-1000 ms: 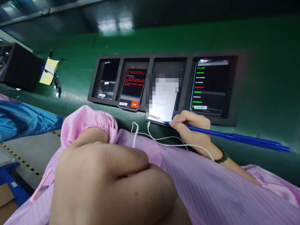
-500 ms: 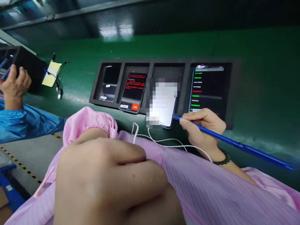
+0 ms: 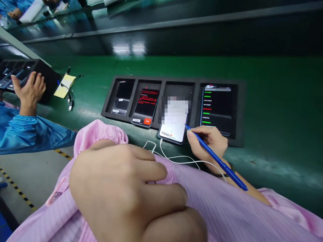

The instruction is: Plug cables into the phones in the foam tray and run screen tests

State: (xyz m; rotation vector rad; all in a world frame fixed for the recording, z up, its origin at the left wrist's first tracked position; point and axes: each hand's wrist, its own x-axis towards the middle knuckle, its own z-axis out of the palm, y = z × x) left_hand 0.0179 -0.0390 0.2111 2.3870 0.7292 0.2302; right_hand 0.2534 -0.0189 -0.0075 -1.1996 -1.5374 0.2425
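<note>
My right hand (image 3: 209, 143) grips a slim blue pen (image 3: 219, 161), its tip at the right edge of a lit phone (image 3: 174, 129) with a white screen, partly pixelated. A white cable (image 3: 176, 157) is plugged into that phone's lower end. The phone rests tilted over the front rim of a black four-slot tray (image 3: 241, 114). Close to the camera, my left hand (image 3: 128, 195) is closed, back of the hand up; what its fingers hold, if anything, is hidden. Part of the cable passes behind it.
In the tray are a phone with red text (image 3: 145, 107), a dark phone (image 3: 123, 99) at left and a phone with green lines (image 3: 217, 107) at right. A co-worker's hand (image 3: 31, 90) is by another black tray (image 3: 46, 80). Short cables lie on a yellow pad (image 3: 64, 85).
The view has tilted, so the tray sits lower in the picture. My right hand has turned the pen steeper, its tip still near the phone's edge. The co-worker's hand has spread open.
</note>
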